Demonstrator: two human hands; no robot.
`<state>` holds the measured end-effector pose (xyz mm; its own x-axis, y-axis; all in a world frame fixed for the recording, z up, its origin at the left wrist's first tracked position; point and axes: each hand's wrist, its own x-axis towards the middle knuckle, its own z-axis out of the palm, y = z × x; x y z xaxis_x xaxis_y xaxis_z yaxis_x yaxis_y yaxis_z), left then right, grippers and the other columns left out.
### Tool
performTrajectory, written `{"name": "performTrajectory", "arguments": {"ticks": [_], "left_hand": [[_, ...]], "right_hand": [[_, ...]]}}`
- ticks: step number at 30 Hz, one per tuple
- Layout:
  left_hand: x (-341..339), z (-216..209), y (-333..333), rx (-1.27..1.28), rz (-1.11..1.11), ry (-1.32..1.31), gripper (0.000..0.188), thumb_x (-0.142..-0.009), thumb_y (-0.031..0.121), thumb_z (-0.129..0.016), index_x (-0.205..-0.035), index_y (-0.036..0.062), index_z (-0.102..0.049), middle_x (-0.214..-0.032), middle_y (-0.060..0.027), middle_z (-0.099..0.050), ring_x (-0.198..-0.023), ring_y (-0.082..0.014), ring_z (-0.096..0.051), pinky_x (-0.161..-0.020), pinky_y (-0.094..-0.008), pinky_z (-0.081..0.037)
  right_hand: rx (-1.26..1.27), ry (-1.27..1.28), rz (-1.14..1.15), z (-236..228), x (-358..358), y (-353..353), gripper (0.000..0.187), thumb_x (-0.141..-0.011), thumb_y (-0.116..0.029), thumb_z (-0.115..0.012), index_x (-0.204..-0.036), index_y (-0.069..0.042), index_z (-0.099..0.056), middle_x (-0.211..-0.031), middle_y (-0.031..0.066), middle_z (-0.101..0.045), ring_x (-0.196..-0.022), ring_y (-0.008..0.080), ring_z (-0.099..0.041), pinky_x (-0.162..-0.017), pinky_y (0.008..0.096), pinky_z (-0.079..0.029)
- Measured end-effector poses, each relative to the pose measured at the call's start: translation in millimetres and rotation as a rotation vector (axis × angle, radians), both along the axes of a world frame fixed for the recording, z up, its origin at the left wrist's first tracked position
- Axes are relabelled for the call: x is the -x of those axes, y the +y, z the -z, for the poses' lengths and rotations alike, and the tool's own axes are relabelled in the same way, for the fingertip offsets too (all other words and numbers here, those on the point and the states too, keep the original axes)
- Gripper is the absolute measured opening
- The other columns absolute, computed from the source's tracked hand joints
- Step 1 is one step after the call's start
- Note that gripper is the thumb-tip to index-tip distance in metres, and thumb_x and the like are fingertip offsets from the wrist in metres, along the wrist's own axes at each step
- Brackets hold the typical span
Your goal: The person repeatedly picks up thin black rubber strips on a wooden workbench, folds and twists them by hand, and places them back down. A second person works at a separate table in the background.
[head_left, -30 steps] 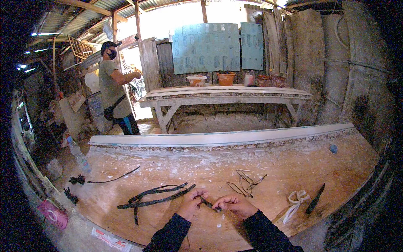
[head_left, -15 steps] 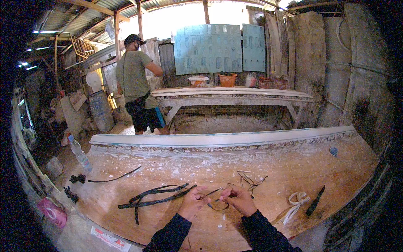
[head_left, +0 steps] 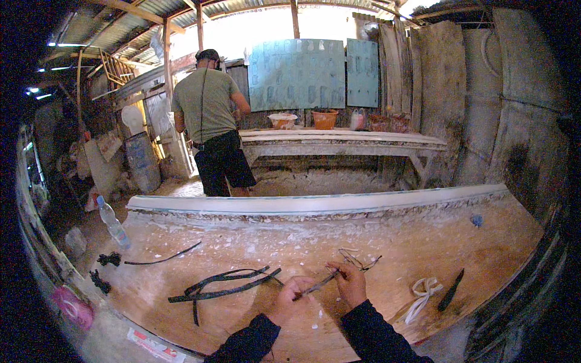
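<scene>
Between my two hands stretches a thin dark strip [head_left: 321,284], slanting up to the right above the wooden tabletop. My left hand [head_left: 288,300] is closed on its lower end. Its upper end is pinched in the fingertips of my right hand [head_left: 350,287]. To the left of my left hand lies a loose pile of flat black strips [head_left: 209,282]. Just beyond my right hand is a tangle of thin dark strands [head_left: 361,260]. On the right rest a looped white tie [head_left: 422,294] and a black pointed tool [head_left: 451,290], perhaps a knife.
A white moulding [head_left: 315,204] spans the board's far edge. At left are a plastic bottle [head_left: 112,221], black bundles [head_left: 109,259], a single black strip [head_left: 162,256] and a pink item [head_left: 74,307]. A person [head_left: 209,121] stands by the back bench [head_left: 339,146], which holds orange tubs [head_left: 325,120].
The strip, looped between my hands before, is now pulled nearly straight. My right hand has tilted upward. At the back, the person has moved right and turned away.
</scene>
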<state>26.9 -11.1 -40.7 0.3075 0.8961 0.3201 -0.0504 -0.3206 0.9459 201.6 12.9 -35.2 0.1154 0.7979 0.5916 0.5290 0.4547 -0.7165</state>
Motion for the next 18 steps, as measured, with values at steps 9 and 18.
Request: {"name": "performTrajectory", "arguments": {"ticks": [9, 18], "left_hand": [[39, -18, 34, 0.026, -0.581, -0.142, 0.015, -0.067, -0.003, -0.060, -0.064, 0.0046, -0.047, -0.065, -0.0019, -0.052, -0.057, -0.0094, -0.048, -0.053, -0.0229, -0.041], [24, -14, 36, 0.016, -0.580, 0.301, 0.009, -0.068, 0.003, -0.064, -0.074, -0.0002, -0.057, -0.066, -0.0039, -0.058, -0.062, -0.0100, -0.054, -0.056, -0.0235, -0.044]], "right_hand": [[0.349, 0.421, -0.625, -20, 25, -33, 0.019, -0.072, -0.012, -0.063, -0.091, -0.008, -0.064, -0.089, 0.0040, -0.051, -0.093, 0.0175, -0.045, -0.078, 0.0289, -0.038], [0.475, 0.406, -0.916, -37, 30, -46, 0.019, -0.071, -0.013, -0.064, -0.087, -0.004, -0.063, -0.090, 0.0076, -0.056, -0.091, 0.0160, -0.050, -0.080, 0.0286, -0.038]]}}
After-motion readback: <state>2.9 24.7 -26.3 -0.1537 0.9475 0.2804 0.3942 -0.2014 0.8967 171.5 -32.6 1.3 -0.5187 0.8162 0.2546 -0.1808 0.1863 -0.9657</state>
